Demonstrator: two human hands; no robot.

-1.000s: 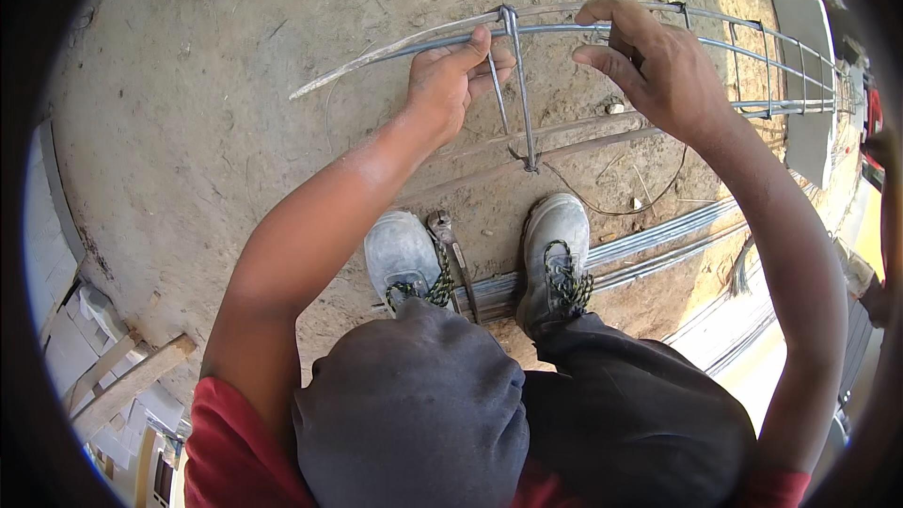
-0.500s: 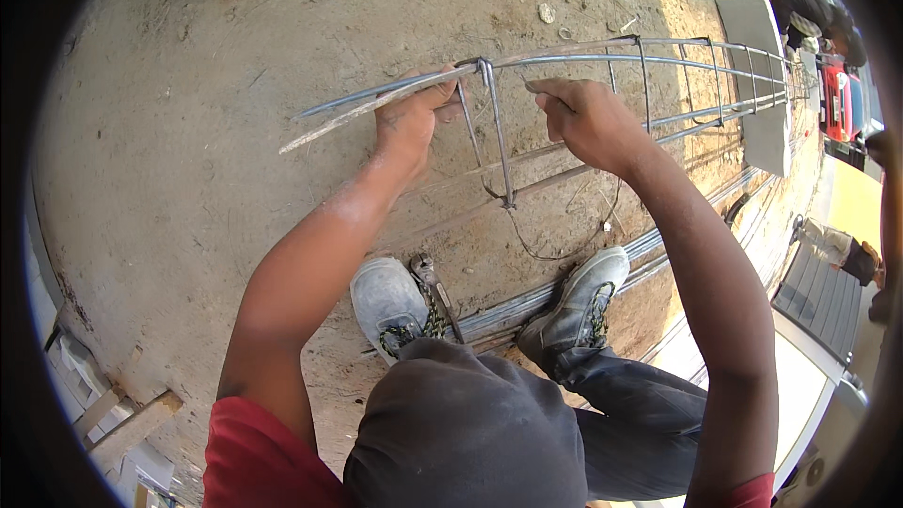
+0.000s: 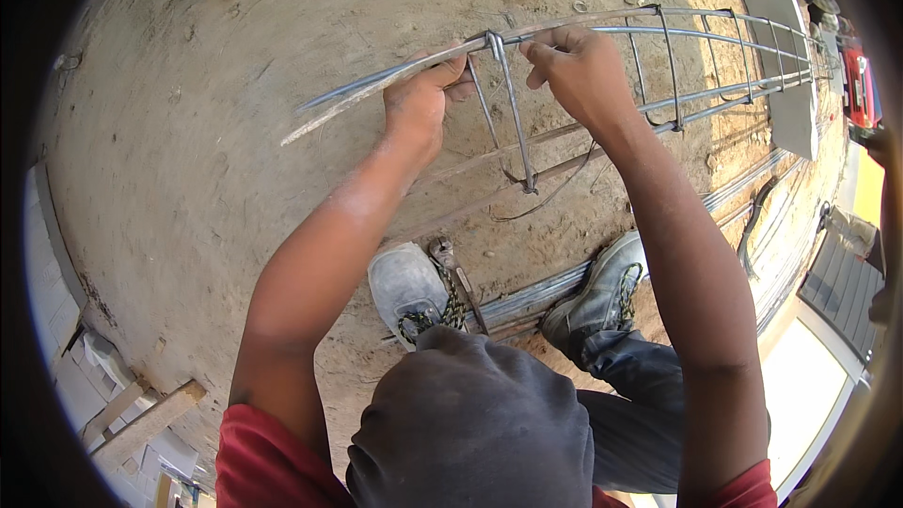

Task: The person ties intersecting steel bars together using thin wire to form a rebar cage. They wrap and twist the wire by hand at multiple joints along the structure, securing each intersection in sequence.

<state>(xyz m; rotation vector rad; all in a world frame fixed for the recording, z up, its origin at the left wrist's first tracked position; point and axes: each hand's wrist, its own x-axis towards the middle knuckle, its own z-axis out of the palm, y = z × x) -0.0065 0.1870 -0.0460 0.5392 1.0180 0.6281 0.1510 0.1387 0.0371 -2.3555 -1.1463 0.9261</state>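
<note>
Okay, so your rebar cage (image 3: 669, 66) stretches from just in front of you off to the right, over the dirt, and its near stirrup (image 3: 513, 113) sits right between your hands. Your left hand (image 3: 417, 102) is wrapped around the long upper bars just left of that stirrup, fingers curled in tight. Your right hand (image 3: 585, 73) is on the other side, by the same upper bars, thumb and fingers bent with a narrow gap; can't tell if anything's pinched in there. A thin wire (image 3: 555, 201) curves under the lower bars. Down between your grey left boot (image 3: 404, 282) and right boot (image 3: 602, 293) there's a metal hand tool (image 3: 459, 275), near some loose steel bars (image 3: 531, 301). Farther right, the cage's bars cross a pale grey slab (image 3: 779, 61), with a red vehicle (image 3: 858, 85) beyond.
</note>
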